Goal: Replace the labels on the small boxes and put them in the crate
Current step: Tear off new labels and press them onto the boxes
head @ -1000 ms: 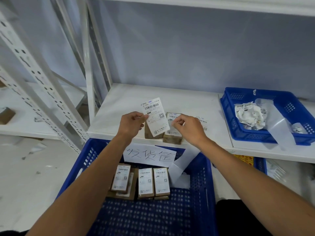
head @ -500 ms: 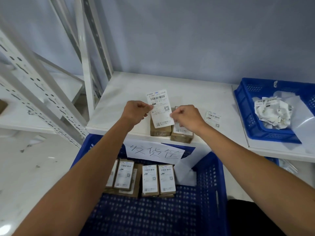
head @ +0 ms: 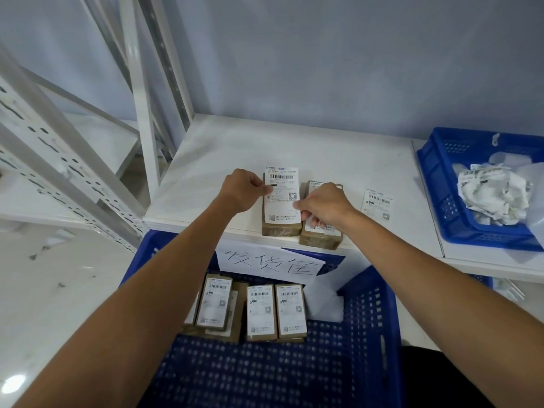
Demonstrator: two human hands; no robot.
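Paper label [head: 282, 198]; plastic crate [head: 371, 315] (matt)

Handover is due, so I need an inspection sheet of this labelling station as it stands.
Surface: white shelf; left box and right box at its front edge.
Job's things: label over the left box; labelled boxes in the blue crate.
Clutter: loose label on the shelf; crumpled paper in a blue basket.
Grippers: left hand and right hand each pinch a label edge.
Cables: nothing seen.
Surroundings: white racking, grey-blue wall.
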